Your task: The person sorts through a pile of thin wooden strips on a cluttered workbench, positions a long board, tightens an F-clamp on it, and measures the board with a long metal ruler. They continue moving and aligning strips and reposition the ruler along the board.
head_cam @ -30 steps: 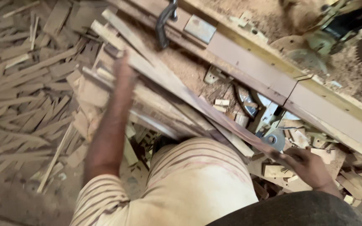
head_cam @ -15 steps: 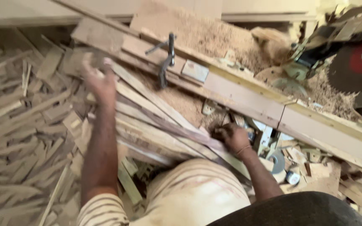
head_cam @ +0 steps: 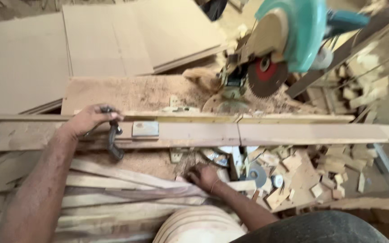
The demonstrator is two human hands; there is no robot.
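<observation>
My left hand point(head_cam: 90, 120) lies on the left end of the long wooden rail point(head_cam: 266, 133), fingers curled over the top of a black metal clamp point(head_cam: 113, 143) that grips the rail. My right hand point(head_cam: 203, 176) is lower, in the middle, closed on a long thin wood strip point(head_cam: 127, 176) that lies across a pile of similar strips. A small metal plate point(head_cam: 145, 129) sits on the rail just right of the clamp. My knee in pale striped cloth point(head_cam: 199, 227) is below the strips.
A teal mitre saw point(head_cam: 293, 33) with a round blade point(head_cam: 267, 76) stands behind the rail at upper right, sawdust point(head_cam: 145, 92) around it. Small wood offcuts point(head_cam: 302, 173) litter the lower right. Large flat sheets point(head_cam: 113, 36) lie at the back left.
The view has swung up to the saw and rail. My left hand has moved from the loose strips to the clamp. My right hand has shifted left along the strips and stays closed on one.
</observation>
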